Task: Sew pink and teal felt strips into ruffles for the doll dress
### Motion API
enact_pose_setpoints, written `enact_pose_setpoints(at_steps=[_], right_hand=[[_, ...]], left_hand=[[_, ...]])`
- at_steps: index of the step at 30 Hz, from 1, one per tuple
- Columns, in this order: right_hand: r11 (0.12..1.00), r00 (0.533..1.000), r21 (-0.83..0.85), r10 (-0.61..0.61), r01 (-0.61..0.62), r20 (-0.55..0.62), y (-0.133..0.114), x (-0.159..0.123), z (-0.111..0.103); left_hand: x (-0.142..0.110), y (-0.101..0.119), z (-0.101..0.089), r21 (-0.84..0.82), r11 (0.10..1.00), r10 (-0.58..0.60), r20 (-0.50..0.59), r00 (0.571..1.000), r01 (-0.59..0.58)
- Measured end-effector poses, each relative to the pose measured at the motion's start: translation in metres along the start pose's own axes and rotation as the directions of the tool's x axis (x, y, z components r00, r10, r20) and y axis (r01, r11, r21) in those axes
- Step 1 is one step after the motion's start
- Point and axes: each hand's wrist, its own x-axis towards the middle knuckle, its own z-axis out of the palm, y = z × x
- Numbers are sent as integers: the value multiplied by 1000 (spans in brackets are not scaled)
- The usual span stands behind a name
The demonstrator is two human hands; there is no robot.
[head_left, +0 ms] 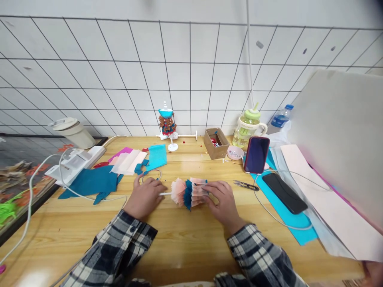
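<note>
A ruffled crepe paper piece (198, 192) in pale pink and dark teal lies across a white stick (166, 193) in front of me. My left hand (145, 198) is at the stick's left end, its fingers curled around it against the table. My right hand (222, 200) pinches the right edge of the pink ruffle between thumb and fingers. A fluffy pink tuft (178, 192) sits on the stick beside the teal ruffle. Small thread snips (245, 185) lie to the right of my right hand.
Teal paper (92, 181) and a power strip (77, 163) lie left. A decorated paper figure (166, 123), cardboard box (216, 144), pink dish (235, 152) and drink jug (247, 129) stand behind. An upright phone (256, 154), black phone (285, 193) and cables are right.
</note>
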Motion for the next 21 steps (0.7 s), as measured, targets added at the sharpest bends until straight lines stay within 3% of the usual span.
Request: enact_pose_setpoints(at_steps=[4, 8, 11, 16, 21], right_hand=[[997, 995, 7, 81, -81, 52, -3, 13, 3], [990, 987, -15, 143, -142, 73, -2, 34, -1], [985, 976, -66, 170, -162, 135, -3, 46, 0], [970, 940, -180, 207, -162, 270, -5, 52, 5], [956, 925, -247, 230, -157, 301, -5, 48, 8]], left_hand=[[0, 11, -25, 2, 996, -87, -141, 986, 88], [25, 50, -44, -191, 953, 202, -184, 962, -237], [45, 70, -34, -232, 922, 287, -132, 949, -311], [53, 70, -6, -323, 921, 209, -68, 976, -219], [51, 72, 4, -318, 929, 170, -85, 982, -188]])
